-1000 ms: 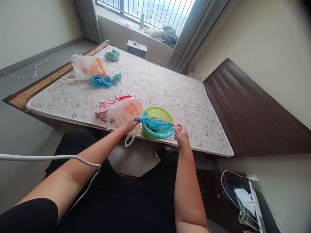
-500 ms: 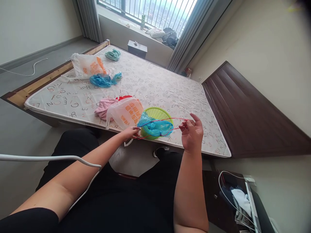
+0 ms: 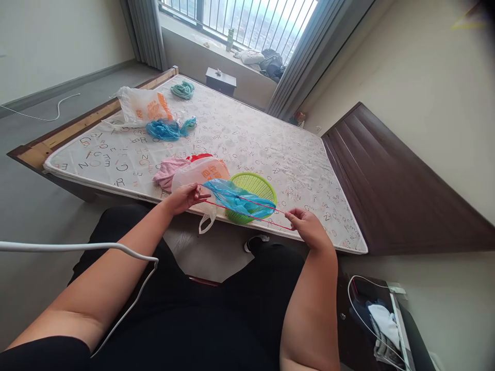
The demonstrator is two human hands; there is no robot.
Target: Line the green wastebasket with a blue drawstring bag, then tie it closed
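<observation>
A red string [image 3: 266, 221] is stretched between my two hands, with a crumpled light-blue plastic bag [image 3: 243, 204] hanging along it. My left hand [image 3: 189, 199] pinches the string at its left end, some fingers extended. At the right end, my right hand [image 3: 302, 223] has its fingertips closed on the string. Behind and beneath the blue bag, a green mesh basket [image 3: 255, 181] rests at the mattress edge. Beside it lies a white plastic bag with orange print [image 3: 209, 167], partly over a pink cloth [image 3: 170, 171].
On the mattress [image 3: 240, 134], farther left, are another white bag [image 3: 135, 105], a darker blue bag [image 3: 166, 130] and a teal cloth [image 3: 183, 90]. A nightstand [image 3: 340, 293] with folded clothes stands at lower right. A white cable [image 3: 127, 250] passes over my left arm.
My left hand has moved left and up, and my right hand has dropped and turned inward. The string is drawn out longer and the light-blue bag has spread leftward.
</observation>
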